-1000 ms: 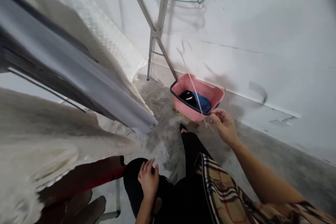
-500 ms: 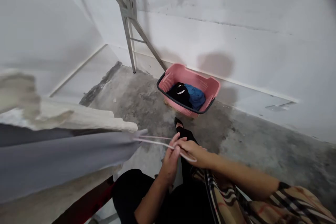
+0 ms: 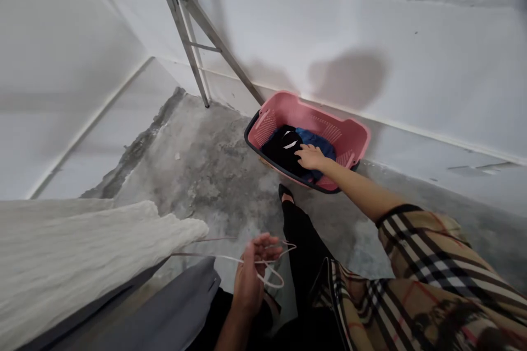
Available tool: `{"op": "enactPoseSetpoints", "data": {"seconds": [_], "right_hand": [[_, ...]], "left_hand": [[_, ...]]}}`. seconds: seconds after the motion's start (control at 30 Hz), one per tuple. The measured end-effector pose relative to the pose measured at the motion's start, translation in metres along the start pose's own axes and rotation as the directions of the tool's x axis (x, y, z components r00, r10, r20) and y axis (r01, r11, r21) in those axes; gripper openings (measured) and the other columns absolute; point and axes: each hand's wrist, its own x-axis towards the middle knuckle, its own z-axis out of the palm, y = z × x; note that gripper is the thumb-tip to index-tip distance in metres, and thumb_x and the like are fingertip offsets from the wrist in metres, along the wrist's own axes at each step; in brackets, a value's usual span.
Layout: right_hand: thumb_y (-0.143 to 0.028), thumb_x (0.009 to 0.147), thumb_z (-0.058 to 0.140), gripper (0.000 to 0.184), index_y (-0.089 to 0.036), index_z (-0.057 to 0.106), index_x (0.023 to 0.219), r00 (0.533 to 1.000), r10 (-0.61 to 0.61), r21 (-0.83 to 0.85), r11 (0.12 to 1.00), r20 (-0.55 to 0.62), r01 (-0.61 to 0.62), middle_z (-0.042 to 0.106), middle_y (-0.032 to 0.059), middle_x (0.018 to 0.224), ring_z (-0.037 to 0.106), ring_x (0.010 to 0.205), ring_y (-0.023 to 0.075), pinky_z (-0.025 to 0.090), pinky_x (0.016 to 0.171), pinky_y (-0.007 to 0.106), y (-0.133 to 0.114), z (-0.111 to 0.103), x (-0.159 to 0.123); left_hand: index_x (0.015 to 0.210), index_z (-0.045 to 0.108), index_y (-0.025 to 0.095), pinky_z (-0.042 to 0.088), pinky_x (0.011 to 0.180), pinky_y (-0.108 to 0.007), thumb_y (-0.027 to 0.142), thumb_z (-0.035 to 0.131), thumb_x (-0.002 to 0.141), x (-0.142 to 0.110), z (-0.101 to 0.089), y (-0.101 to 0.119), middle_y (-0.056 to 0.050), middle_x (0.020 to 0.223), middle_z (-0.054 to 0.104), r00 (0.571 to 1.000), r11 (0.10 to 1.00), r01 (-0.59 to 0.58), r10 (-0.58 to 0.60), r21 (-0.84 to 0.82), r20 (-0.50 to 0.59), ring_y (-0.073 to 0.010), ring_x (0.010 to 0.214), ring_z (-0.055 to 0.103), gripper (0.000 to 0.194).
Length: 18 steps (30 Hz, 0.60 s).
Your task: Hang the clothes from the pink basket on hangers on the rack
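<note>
My left hand (image 3: 253, 271) is curled around thin whitish and pinkish loops that look like wire hangers (image 3: 274, 281). Their thin lines run left toward white fluffy fabric (image 3: 135, 230) and a grey cloth (image 3: 177, 301) hanging beside me. Reaching into a pink laundry basket (image 3: 284, 104), my right hand (image 3: 310, 157) has its fingers stretched over a black garment (image 3: 284, 148) with white marks. A blue garment (image 3: 325, 143) lies beside the black one, partly under my hand. Whether my right fingertips press on the cloth is hard to tell.
A metal frame (image 3: 201, 22) with slanted legs stands by the white wall (image 3: 296, 33), left of the basket. The concrete floor (image 3: 197, 159) is rough and stained. My foot (image 3: 285, 192) is just in front of the basket.
My right hand has left the loops and moved forward into the basket. My left hand still holds them, slightly lower and nearer me. The view has shifted, and more white fabric shows.
</note>
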Motion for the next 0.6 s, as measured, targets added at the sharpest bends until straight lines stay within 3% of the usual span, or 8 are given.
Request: {"op": "enactPoseSetpoints", "data": {"seconds": [0.1, 0.2, 0.27, 0.37, 0.47, 0.6], "right_hand": [[-0.016, 0.082, 0.056, 0.043, -0.023, 0.065, 0.124, 0.998, 0.03, -0.057, 0.998, 0.056, -0.027, 0.026, 0.0122, 0.156, 0.021, 0.143, 0.0381, 0.023, 0.111, 0.053, 0.001, 0.018, 0.052], [-0.015, 0.083, 0.058, 0.036, -0.016, 0.067, 0.118, 0.996, 0.034, -0.076, 0.997, 0.08, -0.028, 0.024, 0.0125, 0.157, 0.01, 0.147, 0.0353, 0.011, 0.116, 0.053, -0.003, 0.033, 0.087], [-0.024, 0.087, 0.059, 0.034, -0.014, 0.064, 0.119, 0.996, 0.039, -0.052, 0.998, 0.079, -0.035, 0.034, 0.0128, 0.153, 0.017, 0.146, 0.0322, 0.012, 0.117, 0.055, -0.004, 0.04, 0.101], [-0.037, 0.089, 0.06, 0.036, -0.014, 0.061, 0.116, 0.998, 0.037, 0.056, 0.998, 0.059, -0.041, 0.055, 0.0103, 0.133, 0.045, 0.13, 0.0258, 0.03, 0.111, 0.054, -0.003, 0.043, 0.106], [-0.033, 0.091, 0.057, 0.027, -0.012, 0.065, 0.106, 0.999, 0.026, 0.237, 0.971, -0.025, -0.02, 0.066, 0.0088, 0.112, 0.06, 0.107, 0.0191, 0.045, 0.099, 0.042, -0.003, 0.027, 0.096], [-0.02, 0.092, 0.034, 0.04, -0.009, 0.067, 0.113, 0.957, 0.06, 0.494, 0.865, -0.284, 0.092, 0.07, 0.0089, 0.097, 0.062, 0.089, 0.0146, 0.048, 0.079, 0.026, -0.01, -0.031, 0.062]], "left_hand": [[0.1, 0.069, 0.016, 0.051, 0.082, -0.038, 0.067, 0.059, 0.078, 0.0, -0.004, 0.002, -0.011, 0.101, 0.072, 1.0, 0.995, 0.008, -0.009, 0.095, 0.006, -0.0236, 0.086, 0.068, 0.056], [0.101, 0.07, 0.017, 0.049, 0.084, -0.038, 0.069, 0.054, 0.079, 0.001, -0.009, 0.004, -0.011, 0.105, 0.071, 0.999, 0.984, 0.036, -0.034, 0.175, -0.012, -0.0241, 0.089, 0.067, 0.058], [0.1, 0.07, 0.017, 0.049, 0.085, -0.038, 0.071, 0.052, 0.079, 0.001, -0.012, 0.004, -0.012, 0.105, 0.071, 0.999, 0.977, 0.052, -0.047, 0.208, -0.025, -0.0244, 0.089, 0.067, 0.06], [0.099, 0.07, 0.017, 0.048, 0.085, -0.039, 0.072, 0.052, 0.079, 0.002, -0.014, 0.003, -0.012, 0.104, 0.071, 0.999, 0.974, 0.041, -0.043, 0.223, 0.005, -0.0251, 0.089, 0.067, 0.061], [0.102, 0.069, 0.018, 0.047, 0.085, -0.038, 0.067, 0.05, 0.084, -0.001, -0.015, 0.0, -0.011, 0.104, 0.071, 0.998, 0.971, 0.003, -0.019, 0.241, 0.066, -0.0238, 0.088, 0.066, 0.056], [0.106, 0.068, 0.017, 0.047, 0.075, -0.033, 0.063, 0.045, 0.088, -0.011, -0.013, -0.006, -0.01, 0.101, 0.071, 0.986, 0.963, -0.069, 0.027, 0.261, 0.162, -0.0193, 0.076, 0.065, 0.054]]}}
